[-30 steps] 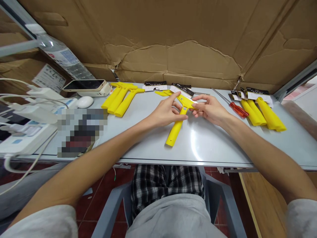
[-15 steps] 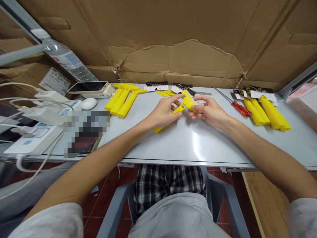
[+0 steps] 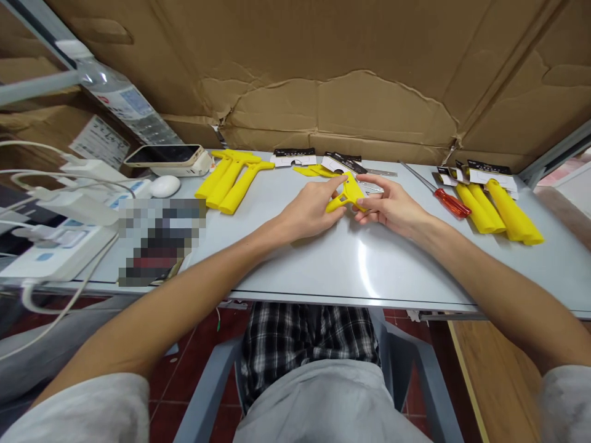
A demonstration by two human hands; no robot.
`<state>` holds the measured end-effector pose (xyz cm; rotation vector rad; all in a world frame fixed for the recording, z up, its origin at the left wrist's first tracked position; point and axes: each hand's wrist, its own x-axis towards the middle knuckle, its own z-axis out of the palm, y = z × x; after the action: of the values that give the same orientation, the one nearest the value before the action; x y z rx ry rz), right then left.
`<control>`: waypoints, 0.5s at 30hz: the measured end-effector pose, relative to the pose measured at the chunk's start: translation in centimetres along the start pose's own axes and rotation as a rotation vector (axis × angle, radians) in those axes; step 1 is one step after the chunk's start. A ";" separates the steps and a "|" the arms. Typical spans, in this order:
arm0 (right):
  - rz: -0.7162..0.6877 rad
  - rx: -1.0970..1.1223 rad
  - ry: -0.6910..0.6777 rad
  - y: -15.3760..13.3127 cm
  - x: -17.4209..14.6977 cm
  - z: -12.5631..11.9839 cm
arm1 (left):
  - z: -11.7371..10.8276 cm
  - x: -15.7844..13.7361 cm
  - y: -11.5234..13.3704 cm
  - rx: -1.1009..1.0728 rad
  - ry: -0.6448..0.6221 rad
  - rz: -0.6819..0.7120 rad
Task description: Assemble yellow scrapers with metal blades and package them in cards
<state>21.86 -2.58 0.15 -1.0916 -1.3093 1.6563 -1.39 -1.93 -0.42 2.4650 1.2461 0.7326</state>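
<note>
Between my two hands, above the middle of the table, is a yellow plastic scraper (image 3: 351, 189) with a wide T-shaped head and an opening near its neck. My left hand (image 3: 310, 212) wraps around its handle, most of which is hidden behind the palm. The fingers and thumb of my right hand (image 3: 391, 206) pinch the right end of the head. Behind the hands lie flat yellow pieces (image 3: 308, 170), black-and-white cards (image 3: 342, 162) and a thin metal blade (image 3: 381, 173). Three more yellow T-shaped handles (image 3: 237, 184) rest side by side to the left.
A red-handled screwdriver (image 3: 451, 203) lies at the right, beside several yellow handles with cards (image 3: 512, 212). On the left are a power strip (image 3: 50, 261) with cables, a white mouse (image 3: 165, 186), a phone (image 3: 168, 155) and a leaning water bottle (image 3: 124, 101). Cardboard (image 3: 332, 104) backs the table.
The scraper has turned slightly in my hands; its handle end, which showed below my left hand, is now hidden. The view has shifted a little.
</note>
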 end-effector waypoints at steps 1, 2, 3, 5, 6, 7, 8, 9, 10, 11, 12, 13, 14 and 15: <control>-0.004 0.000 -0.003 0.0 0.0 0.0 | 0.0 0.0 0.0 0.009 0.004 0.006; -0.005 0.001 -0.004 0.0 0.0 0.0 | 0.0 0.0 0.0 0.018 0.006 0.015; -0.002 0.003 -0.006 0.0 0.0 0.0 | 0.0 0.0 0.0 0.027 0.005 0.025; 0.006 0.005 -0.009 0.1 0.0 0.0 | -0.1 -0.1 0.1 0.040 0.000 0.044; 0.007 0.005 -0.010 0.1 0.0 0.0 | -0.1 -0.1 0.2 0.043 -0.004 0.050; 0.005 0.004 -0.011 0.1 0.0 0.0 | -0.1 -0.1 0.3 0.045 -0.007 0.053; 0.002 0.002 -0.013 0.1 0.0 0.0 | -0.2 -0.2 0.4 0.046 -0.008 0.054; -0.003 0.000 -0.016 0.1 -0.1 0.0 | -0.2 -0.2 0.5 0.048 -0.008 0.053; -0.007 -0.003 -0.018 0.1 -0.1 0.0 | -0.2 -0.2 0.5 0.051 -0.008 0.052; -0.008 -0.006 -0.019 0.1 -0.1 0.0 | -0.2 -0.2 0.6 0.055 -0.006 0.054; -0.007 -0.008 -0.020 0.1 -0.1 0.0 | -0.2 -0.2 0.6 0.058 -0.004 0.059; -0.007 -0.009 -0.020 0.0 -0.1 0.1 | -0.2 -0.3 0.6 0.060 -0.003 0.065; -0.006 -0.010 -0.020 0.0 -0.1 0.1 | -0.2 -0.3 0.6 0.063 -0.003 0.072; -0.007 -0.011 -0.019 0.0 -0.2 0.2 | -0.1 -0.3 0.6 0.066 -0.002 0.077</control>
<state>21.77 -2.77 0.23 -1.0796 -1.3341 1.6599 -1.19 -2.53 -0.11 2.5792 1.1989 0.7188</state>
